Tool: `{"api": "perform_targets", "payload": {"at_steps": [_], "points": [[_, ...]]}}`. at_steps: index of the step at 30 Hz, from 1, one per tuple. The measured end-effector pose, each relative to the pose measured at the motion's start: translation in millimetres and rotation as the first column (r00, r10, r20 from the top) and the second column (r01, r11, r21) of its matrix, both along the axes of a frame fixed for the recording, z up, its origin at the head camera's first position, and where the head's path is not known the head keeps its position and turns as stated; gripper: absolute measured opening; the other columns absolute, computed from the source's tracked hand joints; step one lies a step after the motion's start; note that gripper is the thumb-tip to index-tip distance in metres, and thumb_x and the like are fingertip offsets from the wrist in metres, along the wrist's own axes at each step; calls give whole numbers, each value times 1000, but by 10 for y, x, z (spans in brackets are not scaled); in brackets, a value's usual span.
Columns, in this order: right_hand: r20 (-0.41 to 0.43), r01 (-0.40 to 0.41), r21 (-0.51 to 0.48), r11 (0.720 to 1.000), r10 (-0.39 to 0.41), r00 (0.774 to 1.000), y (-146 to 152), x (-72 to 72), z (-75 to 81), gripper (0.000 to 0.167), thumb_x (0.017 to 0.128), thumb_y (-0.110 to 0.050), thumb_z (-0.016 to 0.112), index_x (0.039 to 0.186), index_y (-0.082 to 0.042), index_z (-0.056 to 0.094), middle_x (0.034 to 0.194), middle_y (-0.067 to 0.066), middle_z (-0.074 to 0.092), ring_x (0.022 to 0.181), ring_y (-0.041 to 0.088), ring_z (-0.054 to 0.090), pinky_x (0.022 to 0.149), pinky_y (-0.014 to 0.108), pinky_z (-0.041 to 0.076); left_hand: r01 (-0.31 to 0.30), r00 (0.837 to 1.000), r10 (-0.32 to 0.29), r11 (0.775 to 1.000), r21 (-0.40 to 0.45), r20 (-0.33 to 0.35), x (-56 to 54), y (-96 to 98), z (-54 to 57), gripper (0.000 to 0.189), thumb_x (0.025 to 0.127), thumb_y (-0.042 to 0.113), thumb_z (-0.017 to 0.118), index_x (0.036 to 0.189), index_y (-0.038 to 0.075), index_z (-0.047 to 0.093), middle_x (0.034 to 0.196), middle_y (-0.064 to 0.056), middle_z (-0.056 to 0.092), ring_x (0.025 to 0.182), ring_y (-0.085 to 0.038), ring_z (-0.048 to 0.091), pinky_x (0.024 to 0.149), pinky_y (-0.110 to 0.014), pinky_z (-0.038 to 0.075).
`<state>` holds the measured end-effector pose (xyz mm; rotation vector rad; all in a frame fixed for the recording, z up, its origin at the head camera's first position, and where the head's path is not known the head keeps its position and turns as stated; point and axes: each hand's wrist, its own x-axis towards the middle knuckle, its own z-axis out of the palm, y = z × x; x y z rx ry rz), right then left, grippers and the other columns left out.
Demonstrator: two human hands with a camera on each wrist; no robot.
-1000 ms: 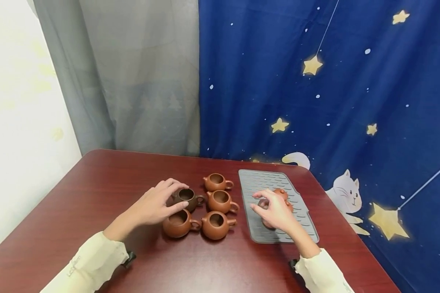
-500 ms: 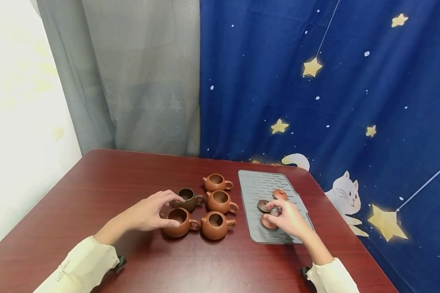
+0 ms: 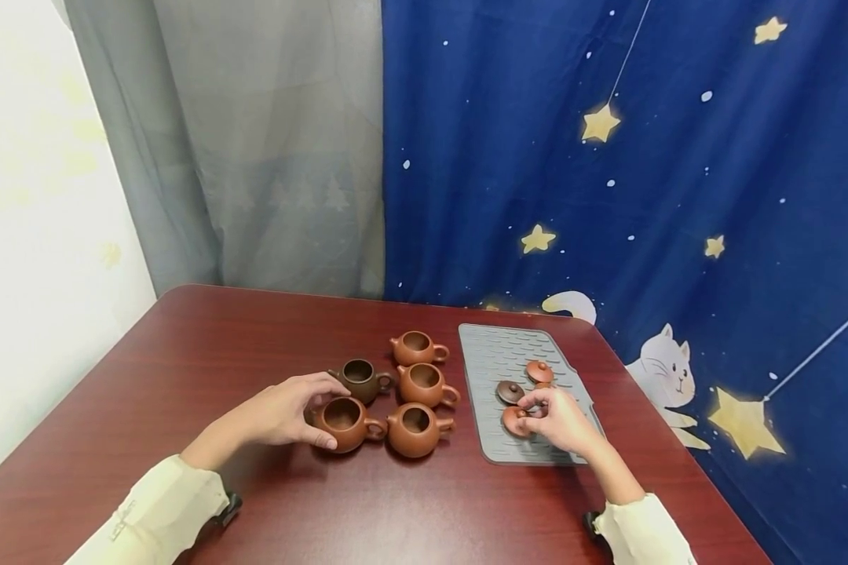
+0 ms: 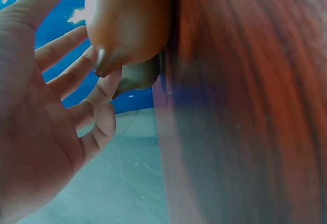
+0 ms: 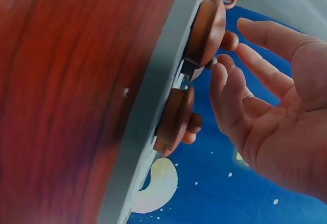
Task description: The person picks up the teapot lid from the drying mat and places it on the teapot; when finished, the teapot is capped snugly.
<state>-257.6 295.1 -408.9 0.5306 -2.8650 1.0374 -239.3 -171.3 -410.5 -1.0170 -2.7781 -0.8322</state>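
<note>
Around the spout side of the front-left reddish-brown teapot (image 3: 342, 424), my left hand (image 3: 283, 414) curves loosely, thumb in front and fingers behind. The left wrist view shows that teapot's rounded body (image 4: 127, 19) beside my spread fingers, with the dark teapot (image 4: 140, 74) beyond. My right hand (image 3: 561, 424) is over a grey mat (image 3: 498, 353), its thumb and fingertips close about the knob of the front reddish lid (image 3: 514, 422). In the right wrist view a small gap shows between thumb and knob (image 5: 230, 41). A dark brown lid (image 3: 510, 391) lies just behind.
Three more reddish teapots, at front (image 3: 414, 431), middle (image 3: 424, 384) and back (image 3: 415, 347), stand lidless between the hands. The dark teapot (image 3: 360, 380) stands behind the left one. Another reddish lid (image 3: 539, 370) lies farther back on the mat, with one partly hidden near it.
My left hand has come down and back from the dark teapot to the front-left reddish one. My right hand has shifted from above the dark lid toward the front reddish lid.
</note>
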Motion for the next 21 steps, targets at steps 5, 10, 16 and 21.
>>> {"api": "perform_targets", "payload": {"at_steps": [5, 10, 16, 21], "points": [[-2, -20, 36, 999, 20, 1000, 9, -32, -24, 14, 79, -5, 81, 90, -4, 73, 88, 5, 66, 70, 14, 61, 59, 23, 47, -40, 999, 40, 999, -32, 0, -18, -12, -53, 72, 68, 64, 80, 124, 22, 63, 119, 9, 62, 105, -13, 61, 79, -42, 50], [-31, -19, 42, 999, 21, 999, -1, -51, -25, 11, 79, -4, 81, 86, -4, 72, 84, 3, 66, 70, 12, 61, 61, 23, 48, -63, 998, 62, 998, -30, -12, -22, -5, -64, 75, 69, 63, 81, 128, 19, 63, 121, 7, 64, 110, -19, 62, 84, -47, 50], [-58, -6, 45, 999, 8, 998, -31, -64, -11, 10, 79, -5, 81, 85, -4, 73, 83, 2, 68, 72, 16, 64, 62, 23, 49, -46, 998, 44, 998, 44, 49, -40, -15, -67, 69, 68, 56, 85, 122, 17, 65, 120, 3, 64, 113, -23, 60, 93, -47, 47], [-68, 28, 57, 998, -25, 997, -32, -56, -9, 11, 78, -4, 82, 83, -5, 73, 80, 0, 69, 70, 13, 64, 61, 23, 49, -59, 992, 51, 996, 69, 112, -56, 27, -56, 68, 65, 49, 89, 120, 17, 65, 122, -2, 64, 116, -28, 59, 96, -50, 45]]}}
